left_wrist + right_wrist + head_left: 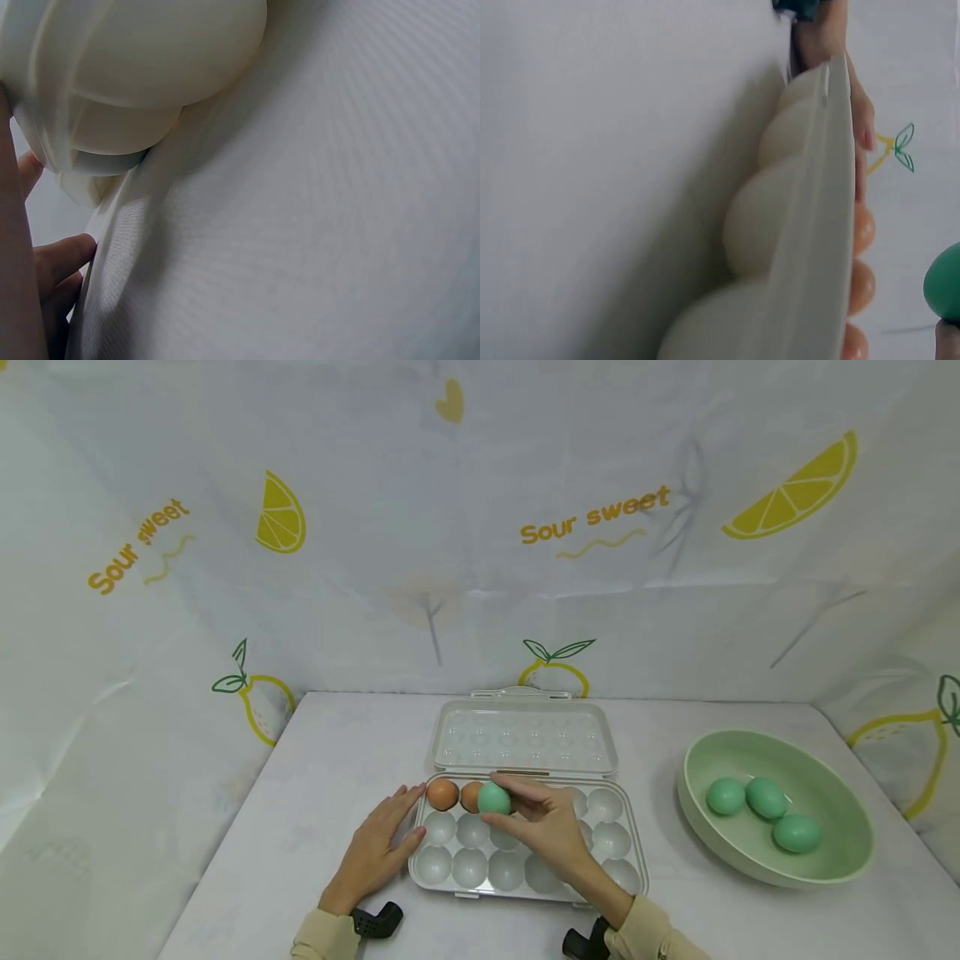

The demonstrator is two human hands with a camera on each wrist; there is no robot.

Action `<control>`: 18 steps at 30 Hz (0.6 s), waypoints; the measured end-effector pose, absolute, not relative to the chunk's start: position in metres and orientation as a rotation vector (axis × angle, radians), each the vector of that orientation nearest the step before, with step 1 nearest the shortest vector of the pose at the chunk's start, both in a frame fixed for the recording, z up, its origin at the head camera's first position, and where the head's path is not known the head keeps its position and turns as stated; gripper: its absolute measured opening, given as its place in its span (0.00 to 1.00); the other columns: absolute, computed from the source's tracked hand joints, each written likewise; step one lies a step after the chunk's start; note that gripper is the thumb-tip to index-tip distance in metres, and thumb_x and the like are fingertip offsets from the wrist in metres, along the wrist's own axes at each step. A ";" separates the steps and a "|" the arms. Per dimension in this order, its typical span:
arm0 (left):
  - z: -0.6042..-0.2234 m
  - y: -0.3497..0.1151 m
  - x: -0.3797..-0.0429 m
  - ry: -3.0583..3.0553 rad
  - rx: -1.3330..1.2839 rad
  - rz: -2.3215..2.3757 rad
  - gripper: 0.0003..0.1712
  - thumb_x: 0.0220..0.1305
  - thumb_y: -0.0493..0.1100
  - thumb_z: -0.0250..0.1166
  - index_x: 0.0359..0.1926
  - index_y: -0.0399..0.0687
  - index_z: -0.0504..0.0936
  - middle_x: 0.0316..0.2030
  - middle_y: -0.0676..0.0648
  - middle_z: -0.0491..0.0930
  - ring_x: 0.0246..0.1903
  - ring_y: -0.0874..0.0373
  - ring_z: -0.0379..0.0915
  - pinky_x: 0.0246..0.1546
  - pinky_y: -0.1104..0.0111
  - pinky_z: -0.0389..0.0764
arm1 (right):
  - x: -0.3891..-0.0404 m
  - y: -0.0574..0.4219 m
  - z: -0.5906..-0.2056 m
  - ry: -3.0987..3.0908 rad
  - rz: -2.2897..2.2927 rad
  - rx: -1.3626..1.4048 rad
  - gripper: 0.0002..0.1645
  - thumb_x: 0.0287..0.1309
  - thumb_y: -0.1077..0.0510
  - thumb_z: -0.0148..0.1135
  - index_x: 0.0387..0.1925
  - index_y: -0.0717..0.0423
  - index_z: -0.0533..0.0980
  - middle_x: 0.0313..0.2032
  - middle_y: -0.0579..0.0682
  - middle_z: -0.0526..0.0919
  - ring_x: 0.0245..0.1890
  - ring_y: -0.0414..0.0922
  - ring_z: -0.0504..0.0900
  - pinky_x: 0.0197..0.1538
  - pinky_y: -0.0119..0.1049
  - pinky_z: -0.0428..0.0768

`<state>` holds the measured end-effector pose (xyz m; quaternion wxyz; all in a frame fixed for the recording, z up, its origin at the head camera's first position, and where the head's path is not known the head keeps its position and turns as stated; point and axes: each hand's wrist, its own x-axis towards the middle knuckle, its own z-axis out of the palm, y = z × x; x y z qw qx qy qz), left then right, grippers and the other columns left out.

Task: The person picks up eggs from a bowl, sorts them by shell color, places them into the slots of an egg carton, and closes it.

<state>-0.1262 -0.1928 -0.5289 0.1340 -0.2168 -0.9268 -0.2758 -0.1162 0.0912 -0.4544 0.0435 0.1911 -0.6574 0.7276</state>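
An egg tray [471,866] with rows of round cups lies on the table, its clear lid [525,737] folded back behind it. Brown eggs sit in the back row: one egg [442,794] in the left corner, another egg [471,797] beside it. The right wrist view shows a third brown egg [853,343] in line; the right hand hides it from the head view. My right hand [551,831] pinches a green egg [494,798] between thumb and fingers above the back row. With fingers extended, my left hand [378,843] rests against the tray's left edge.
To the right of the tray stands a light green bowl [701,814] with three green eggs [767,797] inside. A white cloth covers the table [322,760]. Behind it hangs a white curtain [360,610] printed with lemons and lettering.
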 end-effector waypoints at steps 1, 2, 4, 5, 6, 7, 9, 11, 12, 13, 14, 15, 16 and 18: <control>-0.529 -0.193 -0.126 -2.685 -0.630 -0.799 0.35 0.69 0.51 0.65 0.75 0.59 0.68 0.71 0.49 0.75 0.72 0.44 0.69 0.74 0.50 0.69 | -0.116 0.086 -0.456 -2.010 2.222 0.605 0.32 0.47 0.72 0.76 0.56 0.77 0.78 0.57 0.77 0.79 0.57 0.34 0.85 0.61 0.29 0.83; -0.529 -0.193 -0.126 -2.683 -0.632 -0.799 0.35 0.69 0.51 0.65 0.76 0.58 0.68 0.71 0.49 0.75 0.72 0.44 0.69 0.74 0.50 0.69 | -0.116 0.081 -0.457 -2.010 2.241 0.614 0.32 0.47 0.72 0.76 0.56 0.77 0.77 0.57 0.78 0.78 0.57 0.34 0.84 0.62 0.29 0.82; -0.530 -0.193 -0.127 -2.682 -0.633 -0.803 0.35 0.69 0.51 0.64 0.75 0.58 0.68 0.71 0.49 0.74 0.72 0.44 0.69 0.74 0.49 0.69 | -0.115 0.072 -0.459 -2.014 2.273 0.612 0.33 0.48 0.71 0.76 0.57 0.77 0.77 0.58 0.78 0.78 0.58 0.32 0.83 0.64 0.28 0.81; -0.530 -0.193 -0.127 -2.683 -0.632 -0.802 0.35 0.69 0.51 0.64 0.76 0.58 0.68 0.71 0.49 0.74 0.72 0.43 0.69 0.74 0.49 0.69 | -0.114 0.067 -0.460 -2.017 2.291 0.603 0.33 0.48 0.71 0.76 0.57 0.77 0.77 0.58 0.77 0.78 0.58 0.32 0.83 0.64 0.27 0.80; -0.530 -0.193 -0.127 -2.685 -0.631 -0.800 0.35 0.69 0.51 0.64 0.76 0.58 0.68 0.71 0.49 0.74 0.72 0.43 0.69 0.74 0.49 0.69 | -0.114 0.063 -0.461 -2.018 2.302 0.598 0.33 0.48 0.71 0.76 0.57 0.77 0.77 0.59 0.77 0.78 0.58 0.31 0.83 0.65 0.26 0.79; -0.531 -0.193 -0.127 -2.685 -0.630 -0.801 0.35 0.70 0.51 0.64 0.76 0.59 0.68 0.71 0.49 0.74 0.72 0.43 0.69 0.74 0.49 0.69 | -0.114 0.059 -0.463 -2.032 2.297 0.585 0.33 0.48 0.70 0.77 0.57 0.76 0.78 0.59 0.75 0.78 0.58 0.29 0.82 0.65 0.26 0.79; -0.531 -0.193 -0.127 -2.687 -0.626 -0.801 0.35 0.70 0.51 0.64 0.76 0.59 0.67 0.71 0.49 0.74 0.72 0.43 0.69 0.74 0.48 0.69 | -0.114 0.051 -0.465 -2.045 2.283 0.580 0.32 0.47 0.69 0.77 0.56 0.75 0.78 0.58 0.73 0.80 0.57 0.29 0.82 0.64 0.25 0.80; -0.532 -0.193 -0.127 -2.690 -0.621 -0.794 0.35 0.70 0.52 0.64 0.76 0.59 0.67 0.71 0.48 0.74 0.71 0.43 0.70 0.74 0.48 0.70 | -0.115 0.043 -0.468 -2.051 2.242 0.615 0.31 0.47 0.69 0.78 0.55 0.76 0.79 0.55 0.73 0.81 0.56 0.30 0.82 0.63 0.25 0.81; -0.532 -0.193 -0.127 -2.691 -0.619 -0.792 0.35 0.70 0.52 0.64 0.76 0.59 0.67 0.71 0.48 0.75 0.71 0.44 0.70 0.74 0.48 0.70 | -0.115 0.039 -0.470 -2.059 2.218 0.625 0.30 0.47 0.69 0.78 0.54 0.76 0.80 0.54 0.72 0.82 0.55 0.30 0.82 0.63 0.25 0.82; -0.532 -0.193 -0.127 -2.690 -0.616 -0.792 0.35 0.70 0.51 0.64 0.76 0.58 0.68 0.70 0.47 0.75 0.71 0.43 0.70 0.74 0.48 0.70 | -0.115 0.036 -0.472 -2.066 2.196 0.631 0.29 0.47 0.69 0.78 0.53 0.76 0.80 0.52 0.71 0.83 0.54 0.31 0.82 0.62 0.25 0.82; -0.532 -0.193 -0.127 -2.690 -0.614 -0.790 0.35 0.70 0.51 0.64 0.76 0.58 0.68 0.70 0.47 0.75 0.71 0.43 0.70 0.74 0.48 0.70 | -0.116 0.033 -0.473 -2.071 2.183 0.630 0.28 0.47 0.70 0.78 0.52 0.75 0.81 0.51 0.71 0.83 0.54 0.31 0.81 0.62 0.25 0.82; -0.531 -0.193 -0.127 -2.691 -0.612 -0.790 0.35 0.69 0.52 0.64 0.76 0.58 0.68 0.70 0.47 0.75 0.71 0.43 0.70 0.74 0.48 0.70 | -0.116 0.030 -0.475 -2.079 2.172 0.624 0.28 0.46 0.70 0.78 0.51 0.75 0.81 0.50 0.70 0.83 0.53 0.30 0.81 0.62 0.24 0.82; -0.531 -0.194 -0.127 -2.691 -0.611 -0.788 0.35 0.69 0.52 0.64 0.76 0.58 0.68 0.70 0.47 0.76 0.71 0.43 0.70 0.74 0.48 0.70 | -0.116 0.028 -0.477 -2.090 2.162 0.613 0.27 0.46 0.70 0.78 0.51 0.75 0.82 0.50 0.69 0.84 0.52 0.30 0.81 0.61 0.24 0.82; -0.530 -0.194 -0.127 -2.686 -0.614 -0.786 0.35 0.69 0.51 0.64 0.75 0.58 0.69 0.70 0.47 0.76 0.71 0.43 0.70 0.74 0.48 0.70 | -0.116 0.023 -0.480 -2.127 2.130 0.591 0.27 0.47 0.69 0.78 0.51 0.74 0.82 0.50 0.66 0.85 0.52 0.29 0.81 0.60 0.22 0.82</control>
